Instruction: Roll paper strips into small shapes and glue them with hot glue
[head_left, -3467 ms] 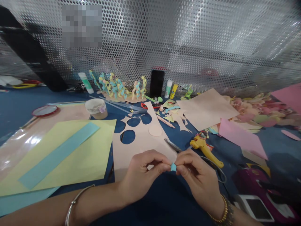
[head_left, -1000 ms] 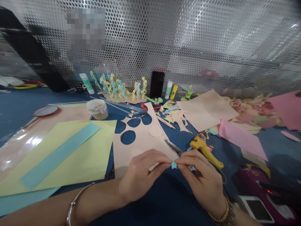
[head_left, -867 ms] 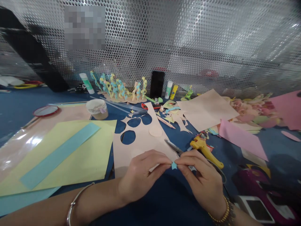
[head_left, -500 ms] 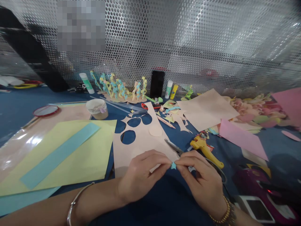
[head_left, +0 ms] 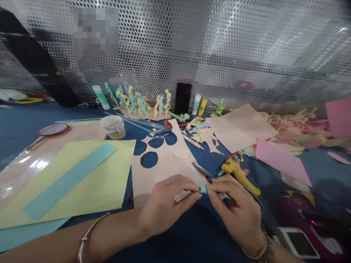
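Blue at centre, pinching a tiny star in the narrow grip of left hand and right hand, nearside of the scissors, apparently for steadiness from both sides.

Blue star btwn both hands

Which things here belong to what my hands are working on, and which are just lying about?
Seemingly in the work:
- small blue star, at the fingertips of left hand and right hand
- perhaps blue strip, similar colour

Probably lying about:
- phone
- red-rimmed lid
- yellow glue gun
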The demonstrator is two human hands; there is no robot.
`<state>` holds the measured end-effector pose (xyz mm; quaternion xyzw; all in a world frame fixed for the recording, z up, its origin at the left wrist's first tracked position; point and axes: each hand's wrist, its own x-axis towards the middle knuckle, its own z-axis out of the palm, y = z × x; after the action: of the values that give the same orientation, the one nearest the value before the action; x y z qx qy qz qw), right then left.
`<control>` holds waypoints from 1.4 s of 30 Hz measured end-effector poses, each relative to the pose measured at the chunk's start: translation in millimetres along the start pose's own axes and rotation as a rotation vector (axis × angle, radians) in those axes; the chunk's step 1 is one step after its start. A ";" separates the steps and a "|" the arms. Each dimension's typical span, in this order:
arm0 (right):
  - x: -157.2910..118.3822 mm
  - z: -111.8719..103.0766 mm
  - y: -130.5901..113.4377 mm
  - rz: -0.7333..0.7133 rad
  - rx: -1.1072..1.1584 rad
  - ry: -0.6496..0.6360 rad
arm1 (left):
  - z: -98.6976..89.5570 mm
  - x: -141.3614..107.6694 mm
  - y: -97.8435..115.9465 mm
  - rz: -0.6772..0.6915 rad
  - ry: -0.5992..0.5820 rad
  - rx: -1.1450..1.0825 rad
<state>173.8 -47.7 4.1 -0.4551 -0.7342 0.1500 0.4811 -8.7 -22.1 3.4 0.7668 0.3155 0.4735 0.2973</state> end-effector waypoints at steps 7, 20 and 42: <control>0.9 -0.4 -2.2 -0.052 0.003 0.019 | 0.7 0.9 -0.7 0.070 -0.018 0.038; 4.5 -4.4 0.6 0.019 0.079 -0.082 | -4.1 0.3 -10.8 0.218 -0.104 0.177; 2.8 -2.1 2.3 0.069 0.087 -0.080 | -3.9 2.2 -4.7 0.180 -0.020 0.073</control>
<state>176.5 -44.6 5.2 -0.4526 -0.7295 0.2161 0.4652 -12.5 -16.9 2.5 0.8070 0.2595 0.4788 0.2284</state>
